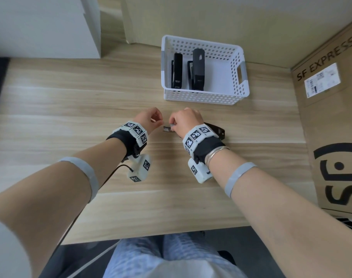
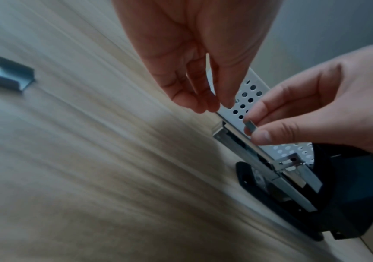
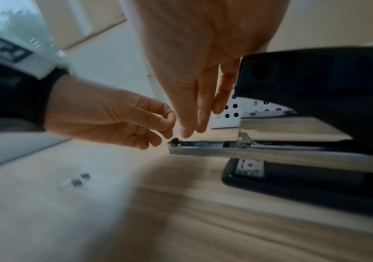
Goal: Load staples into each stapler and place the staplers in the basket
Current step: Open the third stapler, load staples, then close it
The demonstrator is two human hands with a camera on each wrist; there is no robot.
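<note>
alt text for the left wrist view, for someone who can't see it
The right hand pinches a short strip of staples just above the open metal channel of a black stapler lying on a wooden table. The left hand hangs beside it with fingers loosely curled, holding nothing. A white perforated basket stands behind, and a loose staple strip lies on the table apart from the stapler.

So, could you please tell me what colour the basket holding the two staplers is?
White, with round perforations in its walls; the basket shows best in the head view.
</note>
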